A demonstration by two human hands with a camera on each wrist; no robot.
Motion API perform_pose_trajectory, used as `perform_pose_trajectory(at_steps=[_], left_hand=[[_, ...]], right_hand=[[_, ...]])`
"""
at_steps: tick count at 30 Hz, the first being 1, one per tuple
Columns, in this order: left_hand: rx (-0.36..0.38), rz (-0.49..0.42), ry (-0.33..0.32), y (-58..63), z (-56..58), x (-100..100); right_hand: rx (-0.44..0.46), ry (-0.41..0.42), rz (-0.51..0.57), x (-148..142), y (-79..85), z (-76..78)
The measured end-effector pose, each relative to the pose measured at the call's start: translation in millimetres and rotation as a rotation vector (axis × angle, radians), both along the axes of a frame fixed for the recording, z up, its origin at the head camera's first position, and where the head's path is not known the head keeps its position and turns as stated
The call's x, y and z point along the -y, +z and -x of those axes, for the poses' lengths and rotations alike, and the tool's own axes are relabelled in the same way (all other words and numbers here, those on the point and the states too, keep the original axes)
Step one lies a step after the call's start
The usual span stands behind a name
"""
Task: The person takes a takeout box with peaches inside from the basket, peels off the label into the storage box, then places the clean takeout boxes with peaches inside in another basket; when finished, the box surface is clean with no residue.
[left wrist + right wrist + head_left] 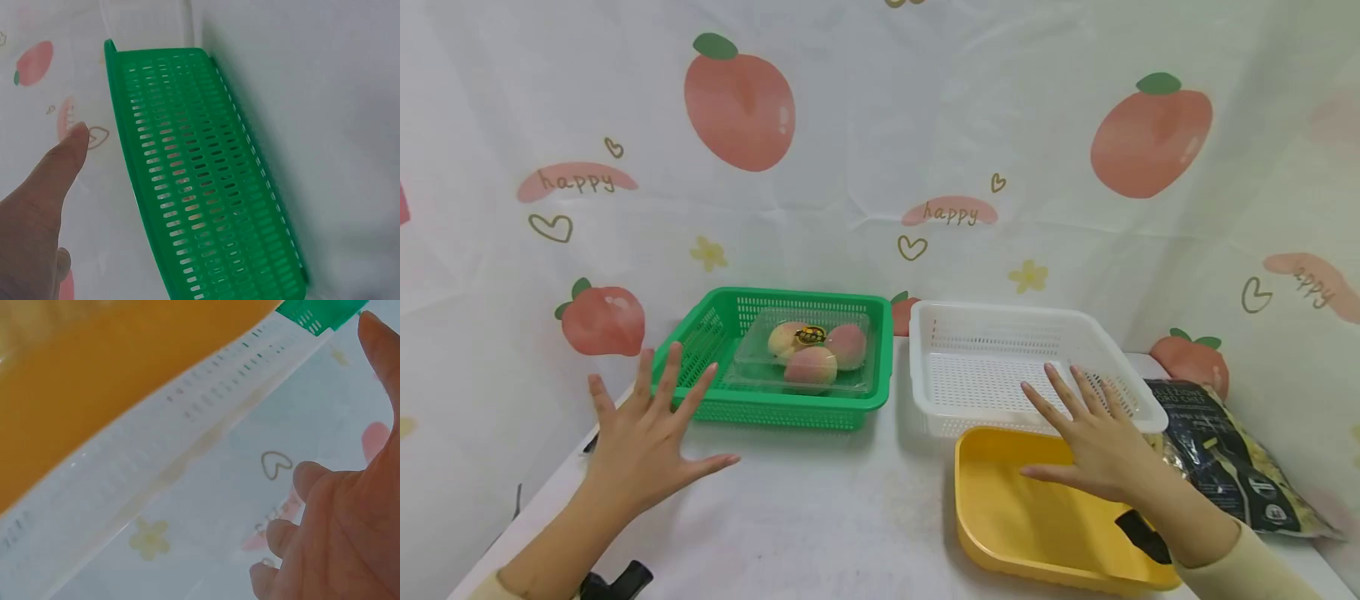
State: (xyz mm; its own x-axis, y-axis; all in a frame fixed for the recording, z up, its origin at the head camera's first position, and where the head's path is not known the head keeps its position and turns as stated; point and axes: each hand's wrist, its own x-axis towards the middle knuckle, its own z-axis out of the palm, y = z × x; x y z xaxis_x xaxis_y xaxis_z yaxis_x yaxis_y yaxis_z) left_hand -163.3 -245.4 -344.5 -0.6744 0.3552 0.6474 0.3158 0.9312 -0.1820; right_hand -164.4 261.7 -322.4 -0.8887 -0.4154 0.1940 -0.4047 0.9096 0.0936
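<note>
My left hand (pixel 638 446) is raised with its fingers spread, in front of the near left corner of the green basket (pixel 790 412); nothing is in it. Inside that basket lies a clear plastic box (pixel 752 354) with peaches (pixel 811 367) and a dark label on its lid. Also spread and holding nothing, my right hand (pixel 1097 442) hovers above the yellow tub (pixel 1000 517) and in front of the white basket (pixel 985 375). In the left wrist view the green basket's slotted wall (pixel 200 175) fills the middle, beside my thumb.
At the right a dark printed bag (pixel 1217 454) lies on the white table (pixel 820 517), beside the white basket and the yellow tub. Behind everything hangs a white cloth (pixel 850 125) printed with peaches and hearts.
</note>
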Motion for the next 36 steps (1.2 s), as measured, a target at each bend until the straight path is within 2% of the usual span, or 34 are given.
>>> perform_pose_trajectory(at_steps=[3, 11, 14, 19, 22, 29, 36], left_hand=[[-0.001, 0.004, -0.013, 1.1, 3.8, -2.5], [0.047, 0.055, 0.006, 4.6, 14.1, -7.9], [0.06, 0.058, 0.011, 6.3, 19.4, -9.1], [0.156, 0.087, 0.072, 9.2, 29.1, -11.6], [0.197, 0.097, 0.08, 9.4, 34.8, -13.9], [0.201, 0.112, 0.069, 10.7, 47.4, -16.4], [0.244, 0.132, 0.076, 13.0, 56.1, -18.5]], right_hand=[[-0.004, 0.009, -0.008, 7.6, 3.3, 3.9], [-0.043, 0.04, -0.053, 28.4, 12.1, 17.4], [-0.023, 0.049, -0.034, 37.0, 13.7, 23.7], [0.003, 0.062, 0.005, 52.4, 14.3, 33.2], [0.015, 0.077, 0.029, 63.3, 13.7, 37.6], [0.059, 0.086, 0.063, 88.6, 15.1, 48.8], [0.141, 0.11, 0.128, 113.7, 16.7, 62.3]])
